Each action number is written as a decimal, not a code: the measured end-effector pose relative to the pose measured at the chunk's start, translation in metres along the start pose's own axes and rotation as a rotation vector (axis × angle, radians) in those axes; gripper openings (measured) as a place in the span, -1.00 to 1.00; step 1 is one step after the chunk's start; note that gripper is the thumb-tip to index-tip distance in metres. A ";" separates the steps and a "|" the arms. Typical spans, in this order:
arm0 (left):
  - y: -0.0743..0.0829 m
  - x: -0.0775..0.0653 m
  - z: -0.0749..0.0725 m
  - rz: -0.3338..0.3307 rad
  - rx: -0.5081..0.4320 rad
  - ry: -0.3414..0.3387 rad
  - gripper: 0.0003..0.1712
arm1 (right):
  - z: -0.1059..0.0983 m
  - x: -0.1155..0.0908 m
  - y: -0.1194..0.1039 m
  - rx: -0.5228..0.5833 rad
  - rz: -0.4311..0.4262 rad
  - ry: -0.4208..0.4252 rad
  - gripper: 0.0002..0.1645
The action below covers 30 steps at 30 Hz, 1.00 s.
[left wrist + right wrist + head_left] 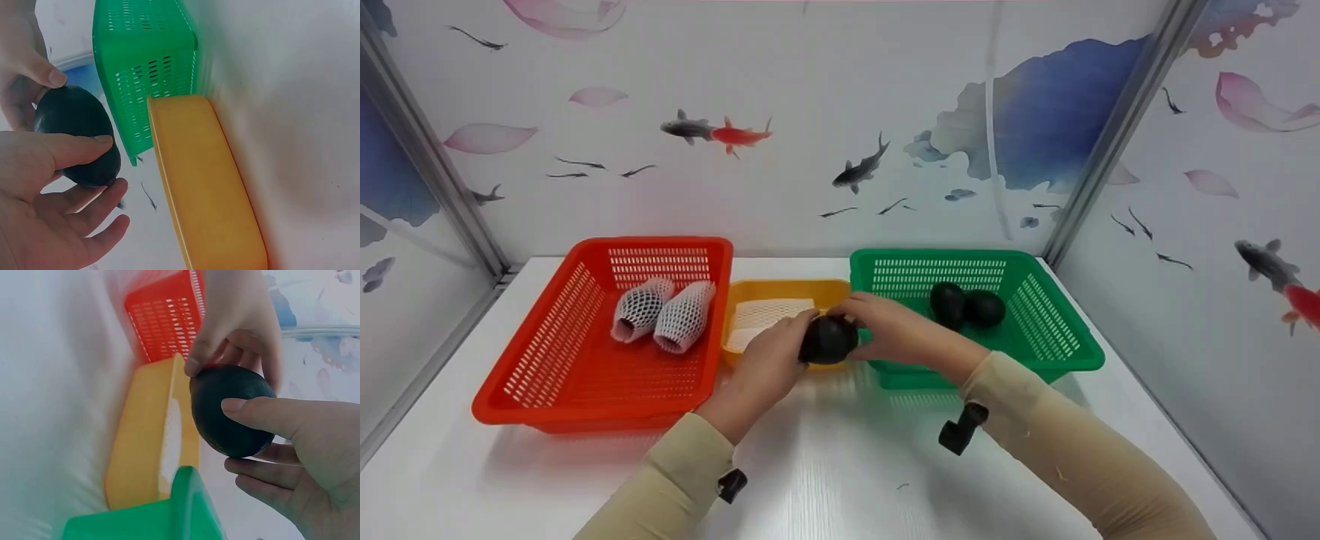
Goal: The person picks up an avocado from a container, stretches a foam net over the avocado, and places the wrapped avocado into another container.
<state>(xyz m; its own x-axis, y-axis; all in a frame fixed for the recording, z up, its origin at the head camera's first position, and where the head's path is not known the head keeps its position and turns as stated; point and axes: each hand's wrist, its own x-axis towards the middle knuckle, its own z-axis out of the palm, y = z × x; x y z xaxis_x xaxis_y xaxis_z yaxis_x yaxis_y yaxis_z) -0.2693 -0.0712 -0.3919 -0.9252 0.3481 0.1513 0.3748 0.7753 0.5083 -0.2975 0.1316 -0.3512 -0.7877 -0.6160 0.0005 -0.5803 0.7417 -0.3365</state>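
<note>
A dark, smooth, oval avocado (830, 341) is held up between both hands, over the front edge of the yellow basket (739, 291). My left hand (771, 351) grips it from the left, with thumb and fingers on opposite sides. From the right, my right hand (898, 327) pinches its other end, thumb laid across the dark skin (230, 422). White foam net sleeves (772, 309) lie in the yellow basket behind the hands. The avocado itself has no net around it.
At the left, a red basket (607, 416) contains two dark fruits in white foam nets (686, 319). On the right is a green basket (1054, 330) with two bare avocados (947, 304). Printed wall panels (810, 97) stand behind the white table (840, 472).
</note>
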 end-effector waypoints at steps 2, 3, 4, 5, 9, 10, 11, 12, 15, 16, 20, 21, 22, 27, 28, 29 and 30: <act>-0.002 -0.002 -0.001 -0.010 0.008 -0.009 -0.21 | 0.006 0.000 -0.001 0.011 -0.005 0.004 -0.35; -0.004 -0.004 -0.001 -0.016 0.014 -0.013 -0.23 | 0.009 0.000 -0.001 0.021 -0.008 0.005 -0.35; -0.005 -0.005 -0.001 -0.024 0.019 -0.018 -0.25 | 0.012 0.000 -0.001 0.031 -0.013 0.004 -0.35; -0.006 -0.006 -0.001 -0.033 0.024 -0.023 -0.28 | 0.016 0.000 -0.002 0.041 -0.019 0.003 -0.35; -0.013 -0.010 0.000 -0.049 0.073 -0.040 -0.37 | 0.029 0.001 -0.001 0.072 -0.033 -0.008 -0.35; -0.014 -0.011 0.001 -0.053 0.083 -0.047 -0.36 | 0.032 0.001 -0.002 0.075 -0.028 -0.014 -0.35; -0.016 -0.012 0.002 -0.053 0.089 -0.052 -0.36 | 0.035 0.001 -0.003 0.074 -0.024 -0.020 -0.35; -0.017 -0.013 0.003 -0.054 0.093 -0.058 -0.34 | 0.038 0.001 -0.004 0.070 -0.019 -0.024 -0.36; -0.020 -0.015 0.007 -0.052 0.100 -0.077 -0.32 | 0.045 0.000 -0.006 0.029 -0.015 -0.030 -0.37; -0.022 -0.016 0.009 -0.049 0.106 -0.082 -0.32 | 0.047 0.000 -0.007 0.010 -0.017 -0.031 -0.37; -0.025 -0.017 0.014 -0.047 0.123 -0.109 -0.39 | 0.056 0.000 -0.008 -0.117 -0.044 -0.034 -0.34; -0.025 -0.017 0.015 -0.044 0.126 -0.112 -0.43 | 0.059 0.000 -0.008 -0.156 -0.050 -0.034 -0.33; -0.026 -0.017 0.016 -0.051 0.124 -0.122 -0.43 | 0.061 0.001 -0.008 -0.198 -0.057 -0.032 -0.32; -0.028 -0.020 0.022 -0.065 0.091 -0.156 -0.34 | 0.072 0.003 -0.008 -0.441 -0.129 0.013 -0.37; -0.029 -0.021 0.023 -0.066 0.088 -0.165 -0.31 | 0.074 0.004 -0.008 -0.481 -0.139 0.024 -0.39; -0.029 -0.022 0.024 -0.063 0.084 -0.170 -0.30 | 0.076 0.004 -0.008 -0.514 -0.147 0.033 -0.41; -0.030 -0.022 0.025 -0.055 0.091 -0.175 -0.28 | 0.078 0.005 -0.008 -0.541 -0.151 0.038 -0.42</act>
<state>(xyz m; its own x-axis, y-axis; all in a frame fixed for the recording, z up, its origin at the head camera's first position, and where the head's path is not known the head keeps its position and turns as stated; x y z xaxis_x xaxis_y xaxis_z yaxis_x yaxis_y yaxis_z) -0.2584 -0.0885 -0.4318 -0.9230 0.3837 -0.0283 0.3349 0.8375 0.4318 -0.2803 0.1022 -0.4217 -0.6888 -0.7233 0.0486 -0.7026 0.6826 0.2007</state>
